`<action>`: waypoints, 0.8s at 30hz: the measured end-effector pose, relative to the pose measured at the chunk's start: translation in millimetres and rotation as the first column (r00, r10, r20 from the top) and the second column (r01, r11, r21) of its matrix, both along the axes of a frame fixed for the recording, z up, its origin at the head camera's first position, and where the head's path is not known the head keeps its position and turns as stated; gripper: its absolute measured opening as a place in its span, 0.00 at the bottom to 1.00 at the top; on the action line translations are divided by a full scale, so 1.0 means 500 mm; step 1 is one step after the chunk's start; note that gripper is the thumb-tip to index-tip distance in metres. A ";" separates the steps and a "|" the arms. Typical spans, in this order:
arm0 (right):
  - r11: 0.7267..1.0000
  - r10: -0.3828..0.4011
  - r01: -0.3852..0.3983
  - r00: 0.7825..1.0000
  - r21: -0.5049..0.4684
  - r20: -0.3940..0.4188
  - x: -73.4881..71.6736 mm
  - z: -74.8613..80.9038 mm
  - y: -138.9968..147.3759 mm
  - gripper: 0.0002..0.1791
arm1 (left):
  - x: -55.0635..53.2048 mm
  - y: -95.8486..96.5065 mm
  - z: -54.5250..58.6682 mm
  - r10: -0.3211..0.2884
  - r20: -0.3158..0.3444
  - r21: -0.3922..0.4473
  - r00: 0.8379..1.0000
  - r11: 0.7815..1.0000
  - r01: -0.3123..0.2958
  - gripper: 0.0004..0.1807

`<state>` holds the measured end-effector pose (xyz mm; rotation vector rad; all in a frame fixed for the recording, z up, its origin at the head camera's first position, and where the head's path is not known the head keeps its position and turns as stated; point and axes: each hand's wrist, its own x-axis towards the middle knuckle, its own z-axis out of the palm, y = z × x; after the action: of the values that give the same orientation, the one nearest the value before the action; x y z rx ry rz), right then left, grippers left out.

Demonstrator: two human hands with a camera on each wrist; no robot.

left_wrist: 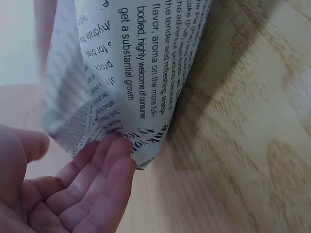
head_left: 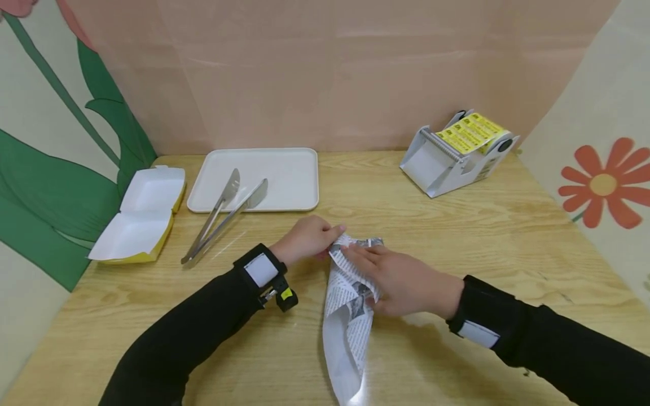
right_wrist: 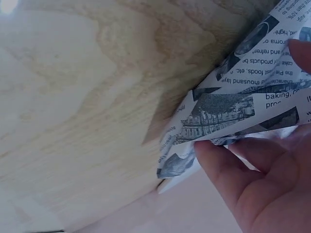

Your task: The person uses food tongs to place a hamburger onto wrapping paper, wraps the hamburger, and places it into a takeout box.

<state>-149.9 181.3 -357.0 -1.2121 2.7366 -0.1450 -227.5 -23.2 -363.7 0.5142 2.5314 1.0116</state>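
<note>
Newsprint-patterned food wrapping paper (head_left: pixel 350 327), folded into a long, narrow shape, lies on the table and runs toward me. Its near end gapes and shows a plain white inner side. My left hand (head_left: pixel 307 239) grips the far left corner, thumb toward the top; in the left wrist view its fingertips (left_wrist: pixel 119 145) lie against the printed paper. From the right, my right hand (head_left: pixel 401 276) holds the folded layers, fingers stretched across them. In the right wrist view a fingertip (right_wrist: pixel 206 150) sits at the paper's edge, with the thumb on the print. Anything inside the paper is hidden.
Metal tongs (head_left: pixel 208 231) lean on the front rim of a white tray (head_left: pixel 304 194) at the back. An opened white-and-yellow takeaway box (head_left: pixel 147 208) stands at the left. A label dispenser (head_left: pixel 447 163) with yellow stickers (head_left: pixel 469 133) stands back right on the wooden table (head_left: pixel 508 248).
</note>
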 end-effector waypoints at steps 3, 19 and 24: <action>0.998 0.013 -0.011 0.999 0.057 -0.031 0.004 -0.002 -0.007 0.51 | -0.004 0.000 -0.003 -0.007 0.004 -0.006 1.000 1.000 0.007 0.27; 0.985 0.033 -0.014 0.993 0.174 -0.110 0.013 -0.012 -0.027 0.53 | -0.008 0.007 -0.016 0.013 0.129 0.011 0.992 1.000 -0.015 0.17; 0.976 0.045 -0.015 0.990 0.216 -0.134 0.017 -0.012 -0.029 0.54 | -0.005 0.006 -0.027 0.037 0.131 0.017 0.991 0.999 -0.039 0.15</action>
<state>-141.4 166.7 -363.0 -1.2439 2.7583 0.2411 -230.0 -19.9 -377.3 0.3931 2.4261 1.0492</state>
